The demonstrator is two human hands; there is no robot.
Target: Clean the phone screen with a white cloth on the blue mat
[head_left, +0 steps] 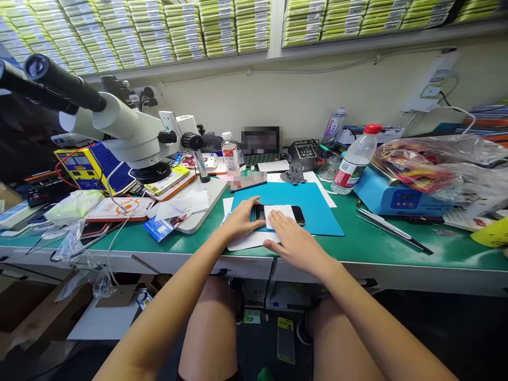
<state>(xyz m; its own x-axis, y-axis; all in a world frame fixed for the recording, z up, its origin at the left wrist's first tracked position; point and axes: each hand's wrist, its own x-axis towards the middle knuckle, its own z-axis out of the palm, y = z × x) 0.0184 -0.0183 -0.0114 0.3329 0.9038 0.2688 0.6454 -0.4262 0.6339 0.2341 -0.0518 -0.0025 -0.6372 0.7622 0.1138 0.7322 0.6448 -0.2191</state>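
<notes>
A black smartphone (300,215) lies sideways on a blue mat (319,198), screen side up as far as I can see. My left hand (241,218) holds its left end, with the thumb at the near edge and the fingers at the far edge. A white wipe or piece of paper (286,210) covers the middle of the phone. Flat on top of that white piece rest the fingers of my right hand (293,238), stretched out, the thumb pointing left. The part of the phone beneath the white piece and my fingers is hidden.
A microscope (127,132) stands on the left beside stacked booklets. Behind the mat are a small bottle (229,153) and a phone-like item (248,180). To the right stand a red-capped bottle (355,161), tweezers (384,225) and a blue machine (384,193) under plastic bags.
</notes>
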